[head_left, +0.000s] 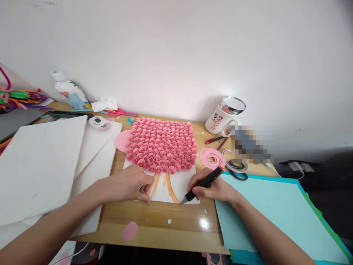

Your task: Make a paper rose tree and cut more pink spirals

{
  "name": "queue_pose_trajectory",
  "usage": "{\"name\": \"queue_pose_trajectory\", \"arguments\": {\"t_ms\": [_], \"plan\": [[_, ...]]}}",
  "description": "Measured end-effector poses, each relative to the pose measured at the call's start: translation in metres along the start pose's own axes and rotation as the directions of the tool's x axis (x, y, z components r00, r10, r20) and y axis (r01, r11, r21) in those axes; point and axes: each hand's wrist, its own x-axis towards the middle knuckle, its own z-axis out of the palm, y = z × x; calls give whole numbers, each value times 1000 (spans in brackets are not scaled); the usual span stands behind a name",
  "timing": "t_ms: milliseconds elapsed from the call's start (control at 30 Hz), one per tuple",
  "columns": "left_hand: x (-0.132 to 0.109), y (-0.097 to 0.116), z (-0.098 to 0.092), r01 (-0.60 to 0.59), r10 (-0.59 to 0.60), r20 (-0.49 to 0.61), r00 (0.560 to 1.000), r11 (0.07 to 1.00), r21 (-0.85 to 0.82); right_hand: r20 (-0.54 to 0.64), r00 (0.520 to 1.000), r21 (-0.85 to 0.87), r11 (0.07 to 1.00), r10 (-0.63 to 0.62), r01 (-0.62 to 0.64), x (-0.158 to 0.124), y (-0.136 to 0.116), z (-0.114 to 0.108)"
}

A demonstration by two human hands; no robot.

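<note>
A white sheet of paper [162, 190] lies on the desk, its upper part covered with rows of rolled pink paper roses [162, 143]. Below them, orange-yellow strokes [167, 187] fan downward like a trunk. My right hand [211, 187] is closed round a black marker with an orange end [205, 182]; its grey tip is down at the sheet's lower edge, right of the strokes. At the lower left of the sheet, my left hand [135, 184] rests on the paper with loosely bent fingers, thumb apart from the index finger, gripping nothing.
White foam sheets [41, 162] and a tape dispenser [99, 123] lie left; pale blue paper [264, 206] lies right. A lidded mug [220, 119], pink paper coil [211, 158], black-handled scissors [239, 173], pink scissors [124, 112] and white bottle [70, 90] stand or lie behind.
</note>
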Motion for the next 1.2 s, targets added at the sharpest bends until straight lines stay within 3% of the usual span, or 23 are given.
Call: {"name": "queue_pose_trajectory", "arguments": {"t_ms": [1200], "plan": [[-1,0,0,-16,17,-16,1000,1000,14,-4,999,-22,999,-42,42,-1,1,2]]}}
